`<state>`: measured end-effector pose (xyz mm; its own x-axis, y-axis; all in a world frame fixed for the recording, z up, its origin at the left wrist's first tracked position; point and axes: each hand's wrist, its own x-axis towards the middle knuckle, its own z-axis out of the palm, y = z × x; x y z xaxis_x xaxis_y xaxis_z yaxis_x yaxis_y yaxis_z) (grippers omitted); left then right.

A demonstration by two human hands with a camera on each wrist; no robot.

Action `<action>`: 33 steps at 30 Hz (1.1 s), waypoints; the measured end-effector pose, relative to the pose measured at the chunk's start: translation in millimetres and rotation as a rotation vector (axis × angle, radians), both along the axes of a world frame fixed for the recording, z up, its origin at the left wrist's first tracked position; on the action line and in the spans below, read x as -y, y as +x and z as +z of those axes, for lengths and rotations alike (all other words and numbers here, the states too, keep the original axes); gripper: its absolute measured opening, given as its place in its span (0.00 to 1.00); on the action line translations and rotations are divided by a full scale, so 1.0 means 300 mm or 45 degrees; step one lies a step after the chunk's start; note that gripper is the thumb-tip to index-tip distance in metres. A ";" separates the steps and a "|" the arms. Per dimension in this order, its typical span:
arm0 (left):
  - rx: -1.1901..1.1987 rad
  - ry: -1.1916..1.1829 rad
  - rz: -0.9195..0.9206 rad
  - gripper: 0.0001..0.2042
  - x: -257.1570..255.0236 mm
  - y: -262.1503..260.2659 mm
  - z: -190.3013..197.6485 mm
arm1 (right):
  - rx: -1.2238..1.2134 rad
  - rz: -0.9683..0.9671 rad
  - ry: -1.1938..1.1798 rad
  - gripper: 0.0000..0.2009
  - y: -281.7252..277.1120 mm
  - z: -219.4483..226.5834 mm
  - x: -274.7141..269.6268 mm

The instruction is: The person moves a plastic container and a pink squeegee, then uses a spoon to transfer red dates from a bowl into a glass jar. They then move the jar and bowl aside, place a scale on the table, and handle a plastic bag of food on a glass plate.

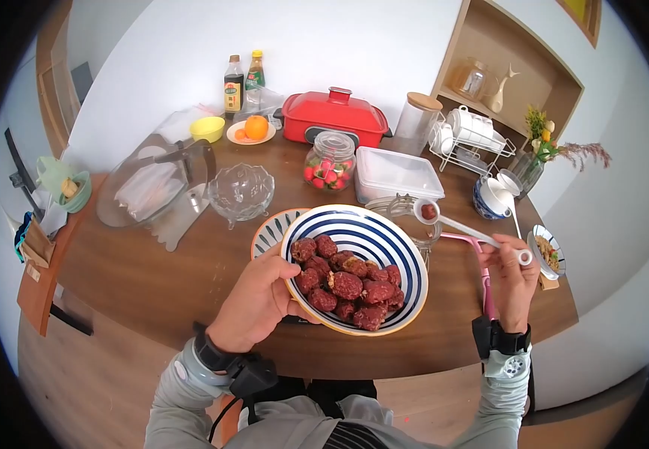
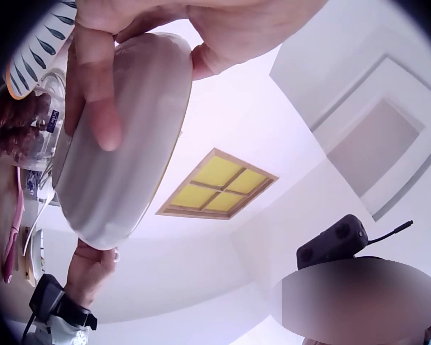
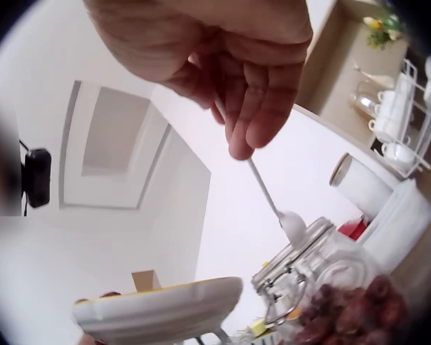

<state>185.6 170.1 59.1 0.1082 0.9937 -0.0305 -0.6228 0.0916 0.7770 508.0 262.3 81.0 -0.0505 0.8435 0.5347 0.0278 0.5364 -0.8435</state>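
Observation:
My left hand [image 1: 253,303] grips the near left side of a blue-and-white striped bowl [image 1: 395,243], thumb on the rim and fingers beneath. The bowl is tilted, with dried red dates [image 1: 345,286] gathered inside. In my right hand [image 1: 512,278] is a long-handled white spoon [image 1: 465,227], pinched by its handle, with one red date [image 1: 429,212] in its scoop. Below the scoop stands a clip-top glass jar [image 3: 337,260], partly hidden by the bowl in the head view. The right wrist view shows dates [image 3: 355,316] in the jar and the spoon's scoop at its mouth.
Behind are a glass jar of red candies [image 1: 330,168], a lidded plastic box [image 1: 399,176] and a red cooker [image 1: 336,116]. A glass bowl [image 1: 242,193] stands left. Pink tongs [image 1: 486,288] lie right, near a plate of food [image 1: 547,251]. A leaf-patterned plate [image 1: 266,233] shows behind the striped bowl.

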 end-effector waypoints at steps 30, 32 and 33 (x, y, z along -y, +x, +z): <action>0.054 0.041 -0.042 0.26 0.011 -0.007 -0.010 | -0.273 0.367 0.113 0.11 0.005 0.060 0.046; 0.037 0.037 -0.041 0.26 0.014 -0.009 -0.010 | -0.283 0.300 0.139 0.11 0.004 0.079 0.051; 0.029 0.034 -0.040 0.26 0.015 -0.010 -0.010 | -0.219 0.280 0.153 0.10 0.003 0.084 0.056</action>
<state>182.5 165.6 56.0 0.1399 0.9902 -0.0010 -0.6374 0.0909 0.7652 508.9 245.4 106.1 -0.1249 0.7528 0.6462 -0.2376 0.6097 -0.7562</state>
